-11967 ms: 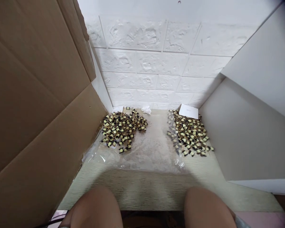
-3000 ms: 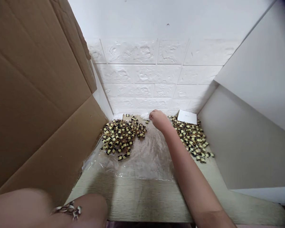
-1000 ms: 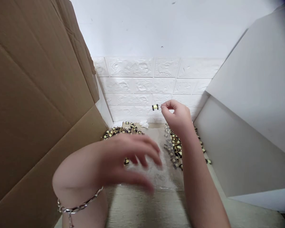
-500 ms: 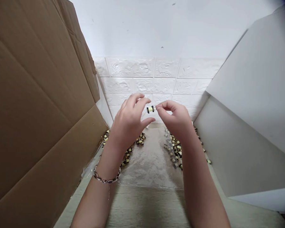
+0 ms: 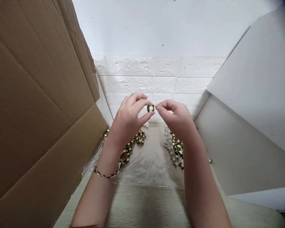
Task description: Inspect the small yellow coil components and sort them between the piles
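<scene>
Left hand [image 5: 130, 115]: forefinger and thumb now press in above and below a small yellow-and-black component [image 5: 151, 108], having stood apart around it half a second ago.
Bracelet [image 5: 102, 174]: silver-toned chain, circling the left wrist above the table [image 5: 152, 205].
Right hand [image 5: 177, 117]: thumb and forefinger pinch the same component by the leads at its right end.
Component: held up off the table between the two hands, its length running left to right.
Plastic sheet [image 5: 154, 161]: clear and wrinkled, lying between two heaps.
Left heap [image 5: 128, 150]: similar yellow-and-black pieces, partly hidden behind the left arm.
Right heap [image 5: 177, 146]: more such pieces, some showing hazily through plastic.
Sides: brown cardboard [image 5: 38, 110] rises at left, a pale panel [image 5: 247, 142] at right.
Wall [image 5: 161, 66]: white, brick-patterned, beyond everything.
</scene>
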A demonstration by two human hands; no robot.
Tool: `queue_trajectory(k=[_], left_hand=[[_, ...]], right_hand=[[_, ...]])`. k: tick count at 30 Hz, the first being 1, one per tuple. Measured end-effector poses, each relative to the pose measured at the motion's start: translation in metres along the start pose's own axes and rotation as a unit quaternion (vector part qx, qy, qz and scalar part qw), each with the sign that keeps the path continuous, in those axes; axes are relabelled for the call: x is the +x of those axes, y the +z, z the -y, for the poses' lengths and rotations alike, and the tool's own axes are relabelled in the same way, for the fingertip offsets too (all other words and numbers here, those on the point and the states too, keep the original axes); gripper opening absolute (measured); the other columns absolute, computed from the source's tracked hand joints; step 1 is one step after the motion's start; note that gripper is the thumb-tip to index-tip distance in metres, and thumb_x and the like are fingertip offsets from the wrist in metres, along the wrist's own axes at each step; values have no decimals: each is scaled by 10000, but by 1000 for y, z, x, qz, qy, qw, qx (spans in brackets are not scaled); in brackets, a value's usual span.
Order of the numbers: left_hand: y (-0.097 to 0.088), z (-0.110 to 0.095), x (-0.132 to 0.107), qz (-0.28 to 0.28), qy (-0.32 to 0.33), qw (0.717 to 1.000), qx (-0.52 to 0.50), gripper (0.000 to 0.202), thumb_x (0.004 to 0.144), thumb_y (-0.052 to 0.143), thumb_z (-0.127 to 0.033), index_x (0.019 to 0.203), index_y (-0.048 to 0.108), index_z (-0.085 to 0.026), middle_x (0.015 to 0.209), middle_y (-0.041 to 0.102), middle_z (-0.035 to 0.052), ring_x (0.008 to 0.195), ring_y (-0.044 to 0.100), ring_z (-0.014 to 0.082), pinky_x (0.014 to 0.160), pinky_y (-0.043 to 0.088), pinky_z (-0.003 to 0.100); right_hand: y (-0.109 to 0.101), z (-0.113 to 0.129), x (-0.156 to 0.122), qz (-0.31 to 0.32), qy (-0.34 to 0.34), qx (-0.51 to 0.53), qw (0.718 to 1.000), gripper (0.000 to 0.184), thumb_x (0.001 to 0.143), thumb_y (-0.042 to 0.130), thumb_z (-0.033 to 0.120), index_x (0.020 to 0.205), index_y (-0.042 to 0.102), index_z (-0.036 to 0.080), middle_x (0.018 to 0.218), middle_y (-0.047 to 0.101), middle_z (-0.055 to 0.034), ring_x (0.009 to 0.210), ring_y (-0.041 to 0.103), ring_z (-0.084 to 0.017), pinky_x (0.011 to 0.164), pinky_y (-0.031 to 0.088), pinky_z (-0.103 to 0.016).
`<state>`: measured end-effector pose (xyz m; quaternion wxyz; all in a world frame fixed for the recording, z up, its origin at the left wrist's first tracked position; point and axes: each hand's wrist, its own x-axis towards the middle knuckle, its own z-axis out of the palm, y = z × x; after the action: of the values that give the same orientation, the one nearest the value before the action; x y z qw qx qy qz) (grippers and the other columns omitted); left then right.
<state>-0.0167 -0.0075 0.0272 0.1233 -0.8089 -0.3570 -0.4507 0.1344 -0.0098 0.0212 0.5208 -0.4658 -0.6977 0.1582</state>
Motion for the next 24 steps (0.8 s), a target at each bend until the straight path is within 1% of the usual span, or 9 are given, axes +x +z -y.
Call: queue_trajectory(k=[2,4,9,12,14,16,20,24], left_hand=[[0,0,0,-6,-5,999,-31,147,741,559,-268,867,571,-193,981,565,28,957,509,149,849,400,285],[0,-1,0,-5,-23,997,-73,158,737,563,-303,846,581,-191,949,593,20,922,531,140,826,414,268],[0,-2,0,20,-109,981,-162,197,737,554,-345,842,607,-187,849,641,6,807,573,122,735,444,232],[0,0,0,50,-132,971,-194,210,722,568,-363,826,626,-190,829,652,3,790,582,125,713,446,228],[0,2,0,76,-142,964,-212,228,711,578,-381,835,635,-198,850,656,3,808,585,132,718,445,231],[-1,5,0,106,-152,955,-232,237,711,576,-389,847,642,-207,875,657,4,832,584,140,726,444,237],[1,12,0,164,-164,930,-284,208,717,572,-363,842,653,-217,854,658,-2,824,579,138,726,440,240],[5,17,0,222,-185,896,-336,247,707,574,-381,852,647,-195,803,647,3,769,570,135,661,434,236]], right_hand=[[0,1,-1,22,7,2,1000,147,751,445,246,684,557,177,705,591,15,709,529,-119,642,390,-242],[-1,2,-2,44,13,-2,999,149,756,442,245,693,560,180,702,588,18,689,518,-113,624,382,-238],[-1,4,-3,85,3,-45,995,170,769,431,245,679,563,186,683,584,23,660,508,-113,589,369,-240],[-2,4,-4,53,-25,-55,997,115,762,450,223,776,563,204,784,604,28,726,536,-122,635,380,-249],[-3,4,-4,27,-58,-52,997,137,756,462,197,858,552,213,867,605,25,783,547,-128,669,388,-252],[-4,5,-4,28,-94,-52,994,162,756,468,175,889,553,212,894,604,20,817,548,-129,690,394,-249],[-6,5,-4,50,-139,-60,987,142,771,493,192,882,581,211,882,610,15,828,543,-122,715,401,-241],[-6,3,-3,61,-161,-68,983,88,773,514,196,803,596,207,852,608,12,830,540,-120,737,399,-240]])
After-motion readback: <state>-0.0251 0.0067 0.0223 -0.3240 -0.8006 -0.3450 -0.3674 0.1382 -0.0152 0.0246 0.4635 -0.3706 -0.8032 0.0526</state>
